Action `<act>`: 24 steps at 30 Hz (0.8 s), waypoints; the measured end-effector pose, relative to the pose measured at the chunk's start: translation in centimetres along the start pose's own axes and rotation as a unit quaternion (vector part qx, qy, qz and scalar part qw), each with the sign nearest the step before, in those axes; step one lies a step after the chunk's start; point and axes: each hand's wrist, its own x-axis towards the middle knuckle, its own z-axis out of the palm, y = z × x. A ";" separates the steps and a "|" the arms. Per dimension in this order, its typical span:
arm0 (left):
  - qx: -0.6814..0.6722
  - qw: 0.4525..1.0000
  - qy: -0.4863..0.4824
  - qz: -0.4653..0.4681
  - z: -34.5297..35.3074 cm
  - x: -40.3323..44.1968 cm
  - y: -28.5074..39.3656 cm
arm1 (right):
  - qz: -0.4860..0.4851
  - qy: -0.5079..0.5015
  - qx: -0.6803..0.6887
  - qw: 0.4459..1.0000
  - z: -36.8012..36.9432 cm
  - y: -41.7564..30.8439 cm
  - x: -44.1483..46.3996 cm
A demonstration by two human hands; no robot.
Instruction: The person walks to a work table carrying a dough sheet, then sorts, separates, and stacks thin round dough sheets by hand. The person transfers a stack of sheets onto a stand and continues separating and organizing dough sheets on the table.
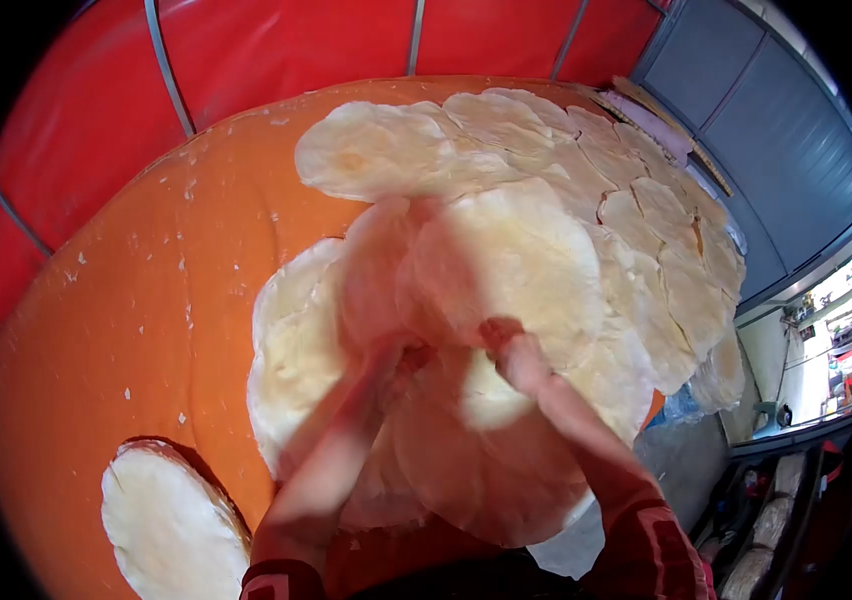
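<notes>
Thin, round, pale flatbreads (291, 340) lie overlapping on an orange cloth. My left hand (394, 358) is at the near edge of one flatbread (526, 255) in the middle. Its fingers look curled in on that edge, though motion blurs them. On the same edge, farther right, my right hand (518, 360) is closed, fingertips pinched on the rim. Both forearms reach in from below, and their shadow falls across the breads. How much of this flatbread is lifted I cannot tell.
A thick round stack of flatbreads (171, 525) sits at the lower left on the orange cloth (126, 330), which has white flakes scattered over it. Red sheeting (286, 50) on metal poles walls the far side. Grey panels (776, 130) stand at the right.
</notes>
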 end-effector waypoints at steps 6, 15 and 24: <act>0.275 0.960 0.047 0.000 0.9 4.4 -1.6 | 0.086 -0.004 0.064 0.994 0.0 -3.6 -0.4; 0.549 0.817 0.131 0.116 1.2 0.9 0.2 | 0.319 -0.097 0.213 0.918 -3.2 -0.8 1.5; 0.138 0.972 0.093 0.168 3.5 1.9 -0.5 | 0.068 0.083 0.023 0.994 0.6 -5.5 -1.2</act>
